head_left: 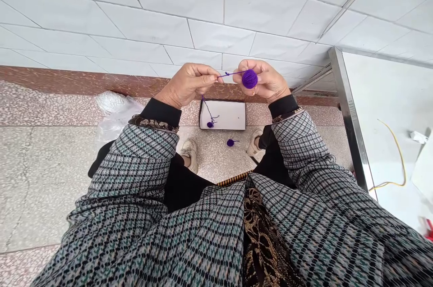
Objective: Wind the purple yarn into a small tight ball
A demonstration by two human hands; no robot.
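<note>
A small ball of purple yarn (250, 79) is held in the fingers of my right hand (269, 80). My left hand (192, 81) pinches the yarn strand (233, 73), which stretches between the two hands and has a small knot or tuft on it. From under my left hand the yarn hangs down toward a shallow tray (230, 115) with a white bottom and dark rim on the floor. In its left corner lies a small purple yarn clump (210, 124). Another little purple yarn ball (230, 142) rests on the floor just in front of the tray.
A white ball of yarn (111, 101) and a clear plastic bag (117, 120) are on the floor at left. At right stands a white table (375, 97) with a metal edge and a yellow cord (402, 165). A tiled wall (203, 3) rises ahead.
</note>
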